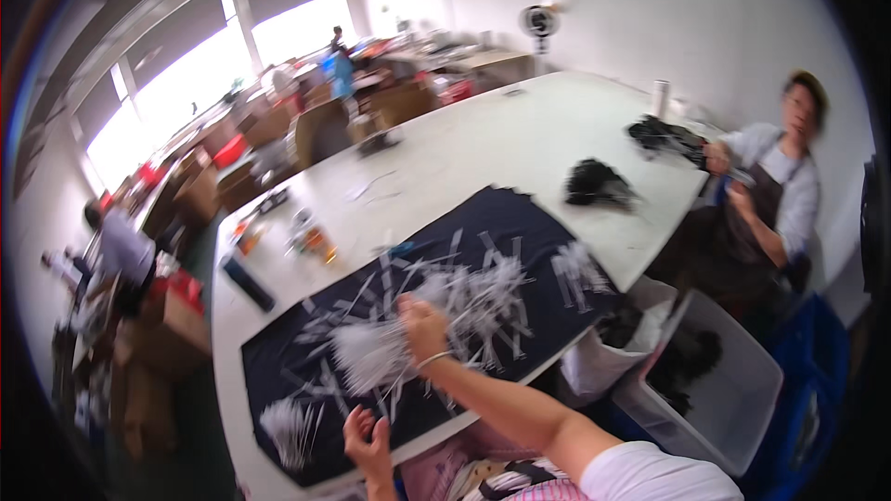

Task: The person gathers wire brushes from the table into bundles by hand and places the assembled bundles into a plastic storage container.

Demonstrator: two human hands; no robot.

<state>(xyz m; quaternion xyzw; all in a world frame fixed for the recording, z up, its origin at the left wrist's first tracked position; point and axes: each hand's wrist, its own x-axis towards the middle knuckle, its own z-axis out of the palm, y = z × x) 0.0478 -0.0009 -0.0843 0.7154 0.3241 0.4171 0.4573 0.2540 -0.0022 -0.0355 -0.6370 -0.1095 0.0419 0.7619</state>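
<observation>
A dark cloth (492,209) lies on the white table, covered with loose thin white strips (473,301). My right hand (425,327) reaches across the cloth with its fingers closed around a dense bundle of thin white strips (367,353), whose ends fan out to the left. My left hand (369,441) is near the cloth's front edge, fingers bent and apart, with nothing in it. A smaller bunch of white strips (290,429) lies at the cloth's left corner. Another group of strips (577,276) rests toward its right end. Blur hides finer detail.
On the table (483,144) stand a dark box (248,282) and a bottle with orange liquid (317,239). Black fibre bundles (596,184) lie at the right, near a seated co-worker (775,186). A clear plastic bin (715,390) and white bag (622,339) stand beside the table.
</observation>
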